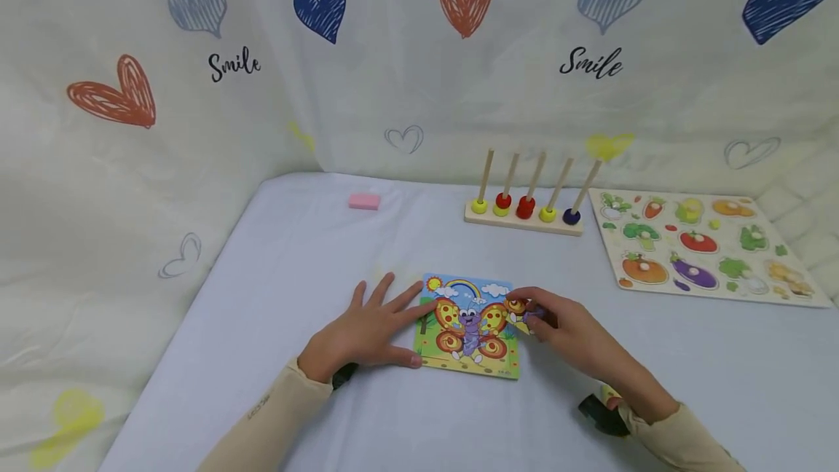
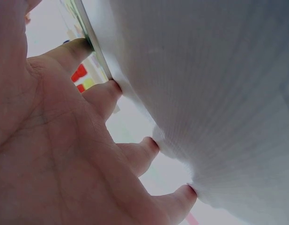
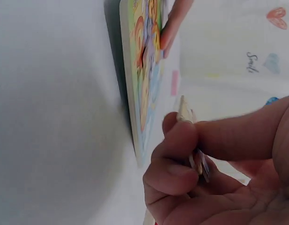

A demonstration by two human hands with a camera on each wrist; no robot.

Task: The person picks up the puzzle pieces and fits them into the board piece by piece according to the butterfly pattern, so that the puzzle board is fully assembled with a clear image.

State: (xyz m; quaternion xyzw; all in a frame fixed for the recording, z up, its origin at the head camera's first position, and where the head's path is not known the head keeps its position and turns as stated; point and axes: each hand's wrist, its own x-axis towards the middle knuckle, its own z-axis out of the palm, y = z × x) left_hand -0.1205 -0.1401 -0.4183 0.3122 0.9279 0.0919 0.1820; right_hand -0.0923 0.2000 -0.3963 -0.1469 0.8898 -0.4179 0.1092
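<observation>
A square butterfly puzzle (image 1: 467, 326) lies on the white-covered table, a purple butterfly beneath a rainbow on its face. At its left side, my left hand (image 1: 370, 330) spreads its fingers, with the index finger reaching over the edge. In the left wrist view, fingertips (image 2: 188, 190) press down on the cloth and by the board's edge. Just off the puzzle's right edge, my right hand (image 1: 570, 326) pinches colourful puzzle pieces (image 1: 520, 314) between thumb and fingers. The right wrist view shows the pieces (image 3: 185, 112) edge-on, raised beside the board, partly hidden by the fingers.
A pink block (image 1: 364, 201) lies at the back left. Behind the puzzle stands a wooden peg stacker (image 1: 524, 221) with coloured beads. A vegetable peg board (image 1: 714, 246) lies at the right. A small yellow-green thing (image 1: 609, 393) shows beside the right wrist camera.
</observation>
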